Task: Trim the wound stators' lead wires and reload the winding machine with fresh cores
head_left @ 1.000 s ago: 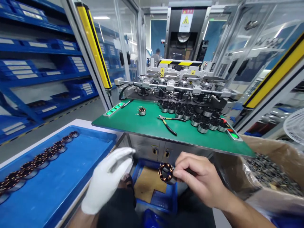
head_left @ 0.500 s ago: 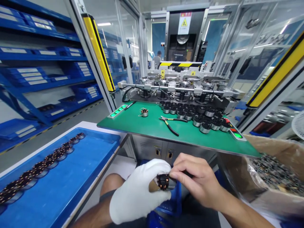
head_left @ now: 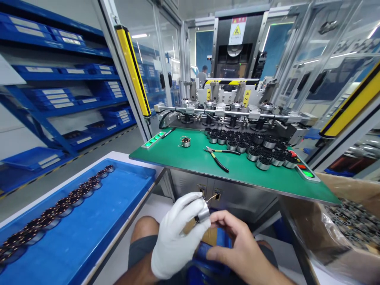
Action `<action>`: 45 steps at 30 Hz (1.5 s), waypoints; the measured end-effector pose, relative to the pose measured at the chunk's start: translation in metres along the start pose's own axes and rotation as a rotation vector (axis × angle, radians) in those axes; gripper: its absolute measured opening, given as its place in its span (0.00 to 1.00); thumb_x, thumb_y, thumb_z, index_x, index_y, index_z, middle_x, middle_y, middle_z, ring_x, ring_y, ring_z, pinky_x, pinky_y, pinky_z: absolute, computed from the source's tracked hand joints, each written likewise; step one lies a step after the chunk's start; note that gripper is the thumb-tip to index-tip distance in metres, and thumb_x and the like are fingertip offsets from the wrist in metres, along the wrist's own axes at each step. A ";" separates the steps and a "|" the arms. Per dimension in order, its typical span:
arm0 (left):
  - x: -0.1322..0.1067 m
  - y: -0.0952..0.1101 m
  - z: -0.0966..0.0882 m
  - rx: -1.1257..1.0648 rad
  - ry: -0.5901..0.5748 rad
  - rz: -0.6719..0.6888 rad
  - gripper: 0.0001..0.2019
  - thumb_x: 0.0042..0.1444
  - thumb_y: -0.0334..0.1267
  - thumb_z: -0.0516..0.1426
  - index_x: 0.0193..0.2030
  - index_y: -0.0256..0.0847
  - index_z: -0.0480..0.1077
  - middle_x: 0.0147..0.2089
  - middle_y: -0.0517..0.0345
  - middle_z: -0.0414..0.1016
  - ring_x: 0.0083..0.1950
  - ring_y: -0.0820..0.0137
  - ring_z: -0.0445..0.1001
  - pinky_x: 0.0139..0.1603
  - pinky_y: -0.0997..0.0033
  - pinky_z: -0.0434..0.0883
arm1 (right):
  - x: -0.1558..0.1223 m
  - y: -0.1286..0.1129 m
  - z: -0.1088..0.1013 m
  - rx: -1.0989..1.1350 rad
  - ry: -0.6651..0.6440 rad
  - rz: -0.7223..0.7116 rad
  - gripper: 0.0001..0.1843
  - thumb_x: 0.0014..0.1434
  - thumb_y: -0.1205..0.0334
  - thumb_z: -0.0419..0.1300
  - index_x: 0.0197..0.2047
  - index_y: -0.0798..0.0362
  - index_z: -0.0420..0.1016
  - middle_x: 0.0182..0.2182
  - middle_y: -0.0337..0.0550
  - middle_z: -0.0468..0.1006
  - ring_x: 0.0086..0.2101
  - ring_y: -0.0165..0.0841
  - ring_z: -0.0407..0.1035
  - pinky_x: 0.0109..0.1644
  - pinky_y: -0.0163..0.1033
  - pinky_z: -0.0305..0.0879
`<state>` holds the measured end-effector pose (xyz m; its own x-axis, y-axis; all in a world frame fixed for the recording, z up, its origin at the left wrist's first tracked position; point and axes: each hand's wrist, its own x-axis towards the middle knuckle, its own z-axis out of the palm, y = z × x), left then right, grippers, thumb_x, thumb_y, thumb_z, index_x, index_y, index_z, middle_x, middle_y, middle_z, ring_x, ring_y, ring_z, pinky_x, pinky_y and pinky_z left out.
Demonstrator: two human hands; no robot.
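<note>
Stator [head_left: 203,213] in left hand [head_left: 178,235], tray [head_left: 92,225] left, pliers [head_left: 219,162] on bench [head_left: 166,154] ahead, machine [head_left: 220,110] behind, box [head_left: 335,249] right

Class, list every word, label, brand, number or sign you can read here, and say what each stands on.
No words, brands or numbers can be read.
Warning sign on the machine: yellow triangle; lettering too blurred.
Yellow labels on the machine: triangle symbols; other marks too small.
White labels on the blue bins: too blurred.
Wound part in the left hand: none visible.
</note>
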<state>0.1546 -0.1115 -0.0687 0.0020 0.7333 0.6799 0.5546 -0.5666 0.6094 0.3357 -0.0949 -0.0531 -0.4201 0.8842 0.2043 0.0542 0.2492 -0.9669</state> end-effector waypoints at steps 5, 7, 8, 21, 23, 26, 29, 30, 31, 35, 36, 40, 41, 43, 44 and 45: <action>-0.002 -0.002 0.002 -0.126 -0.025 -0.238 0.17 0.54 0.31 0.63 0.50 0.49 0.74 0.59 0.52 0.73 0.60 0.61 0.73 0.61 0.61 0.71 | 0.005 -0.012 -0.013 -0.215 -0.027 -0.213 0.14 0.64 0.63 0.58 0.26 0.55 0.74 0.21 0.37 0.75 0.24 0.26 0.69 0.31 0.30 0.64; -0.003 -0.001 0.001 -0.266 -0.051 -0.342 0.16 0.52 0.33 0.64 0.48 0.47 0.75 0.59 0.50 0.73 0.61 0.59 0.72 0.62 0.59 0.70 | 0.012 -0.021 -0.027 -0.363 -0.010 -0.326 0.12 0.64 0.65 0.57 0.28 0.55 0.74 0.22 0.38 0.74 0.25 0.26 0.67 0.30 0.31 0.61; -0.003 -0.001 0.001 -0.351 -0.059 -0.389 0.16 0.51 0.34 0.65 0.48 0.46 0.76 0.59 0.49 0.73 0.60 0.58 0.72 0.62 0.59 0.71 | 0.015 -0.024 -0.032 -0.412 -0.021 -0.361 0.11 0.64 0.66 0.57 0.30 0.55 0.75 0.23 0.38 0.73 0.25 0.26 0.66 0.30 0.32 0.60; -0.006 0.006 -0.010 -0.466 0.099 -0.436 0.09 0.51 0.37 0.65 0.41 0.43 0.79 0.56 0.44 0.76 0.59 0.56 0.73 0.60 0.59 0.72 | 0.115 -0.027 -0.073 -0.925 -0.019 -0.399 0.20 0.65 0.49 0.57 0.51 0.55 0.73 0.51 0.51 0.77 0.51 0.37 0.72 0.56 0.41 0.68; -0.008 0.008 -0.011 -0.444 0.127 -0.416 0.09 0.51 0.37 0.65 0.41 0.44 0.79 0.55 0.45 0.77 0.59 0.57 0.74 0.59 0.60 0.72 | 0.147 -0.012 -0.077 -1.097 0.024 -0.355 0.24 0.62 0.50 0.60 0.54 0.60 0.72 0.55 0.58 0.73 0.55 0.44 0.69 0.60 0.47 0.64; -0.010 0.011 -0.015 -0.388 0.161 -0.382 0.10 0.51 0.35 0.66 0.41 0.46 0.79 0.54 0.48 0.78 0.58 0.59 0.75 0.58 0.63 0.73 | 0.173 0.007 -0.075 -1.234 -0.005 -0.284 0.29 0.62 0.46 0.59 0.52 0.65 0.73 0.51 0.67 0.75 0.52 0.52 0.68 0.58 0.56 0.63; -0.010 0.013 -0.022 -0.357 0.206 -0.347 0.10 0.51 0.34 0.66 0.41 0.46 0.80 0.53 0.49 0.79 0.56 0.60 0.76 0.56 0.64 0.75 | 0.171 0.011 -0.071 -1.330 -0.044 -0.255 0.30 0.64 0.43 0.53 0.49 0.64 0.74 0.45 0.66 0.76 0.50 0.55 0.66 0.52 0.60 0.64; -0.010 0.013 -0.024 -0.356 0.216 -0.344 0.10 0.51 0.33 0.65 0.41 0.46 0.80 0.52 0.49 0.79 0.56 0.60 0.76 0.56 0.65 0.75 | 0.165 0.009 -0.072 -1.347 -0.061 -0.260 0.30 0.64 0.42 0.52 0.50 0.63 0.74 0.45 0.66 0.76 0.51 0.56 0.65 0.52 0.60 0.63; -0.010 0.013 -0.025 -0.358 0.223 -0.345 0.10 0.51 0.33 0.65 0.42 0.45 0.80 0.52 0.49 0.79 0.56 0.60 0.76 0.55 0.65 0.75 | 0.157 0.007 -0.072 -1.355 -0.084 -0.269 0.30 0.64 0.42 0.53 0.51 0.62 0.74 0.47 0.65 0.75 0.52 0.56 0.63 0.53 0.59 0.63; -0.011 0.008 -0.028 -0.413 0.250 -0.377 0.11 0.52 0.32 0.65 0.43 0.47 0.79 0.54 0.50 0.78 0.57 0.62 0.76 0.56 0.69 0.75 | 0.108 0.010 -0.075 -1.390 -0.148 -0.401 0.26 0.63 0.54 0.55 0.60 0.63 0.67 0.50 0.63 0.72 0.49 0.50 0.67 0.50 0.54 0.68; -0.011 0.006 -0.028 -0.420 0.255 -0.382 0.12 0.52 0.31 0.65 0.43 0.48 0.79 0.54 0.51 0.78 0.57 0.63 0.76 0.56 0.70 0.74 | 0.091 0.015 -0.074 -1.386 -0.126 -0.465 0.25 0.63 0.60 0.54 0.61 0.62 0.65 0.49 0.62 0.73 0.46 0.48 0.68 0.47 0.53 0.70; -0.011 0.004 -0.023 -0.411 0.265 -0.378 0.15 0.50 0.27 0.65 0.42 0.50 0.79 0.52 0.55 0.79 0.56 0.67 0.76 0.56 0.77 0.73 | 0.011 0.051 -0.056 -1.074 -0.055 -0.550 0.35 0.57 0.71 0.50 0.68 0.59 0.54 0.51 0.58 0.71 0.49 0.42 0.72 0.48 0.43 0.75; -0.010 0.004 -0.021 -0.420 0.264 -0.373 0.16 0.49 0.26 0.64 0.42 0.50 0.79 0.52 0.56 0.80 0.55 0.68 0.77 0.55 0.78 0.73 | -0.008 0.062 -0.048 -0.988 -0.067 -0.505 0.36 0.57 0.71 0.50 0.69 0.57 0.53 0.54 0.57 0.71 0.52 0.42 0.72 0.51 0.41 0.74; -0.008 0.004 -0.016 -0.442 0.256 -0.362 0.18 0.48 0.24 0.64 0.42 0.51 0.79 0.51 0.57 0.80 0.55 0.68 0.77 0.53 0.79 0.74 | -0.040 0.081 -0.031 -0.832 -0.044 -0.411 0.35 0.56 0.71 0.52 0.68 0.52 0.57 0.55 0.54 0.73 0.54 0.41 0.71 0.53 0.39 0.73; -0.007 0.005 -0.014 -0.450 0.248 -0.354 0.19 0.48 0.23 0.63 0.42 0.51 0.79 0.52 0.58 0.80 0.55 0.69 0.77 0.53 0.80 0.74 | -0.052 0.088 -0.023 -0.738 -0.043 -0.348 0.34 0.57 0.70 0.52 0.67 0.51 0.59 0.55 0.53 0.73 0.55 0.42 0.71 0.54 0.39 0.72; -0.007 0.005 -0.011 -0.455 0.239 -0.344 0.20 0.48 0.22 0.63 0.43 0.52 0.78 0.52 0.58 0.79 0.55 0.69 0.77 0.52 0.80 0.74 | -0.059 0.093 -0.015 -0.623 -0.054 -0.294 0.33 0.58 0.69 0.53 0.66 0.50 0.60 0.55 0.53 0.74 0.53 0.43 0.72 0.53 0.39 0.72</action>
<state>0.1480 -0.1237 -0.0655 -0.3295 0.8277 0.4542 0.0802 -0.4548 0.8870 0.3790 -0.1184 -0.1526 -0.5409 0.7283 0.4208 0.4347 0.6703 -0.6014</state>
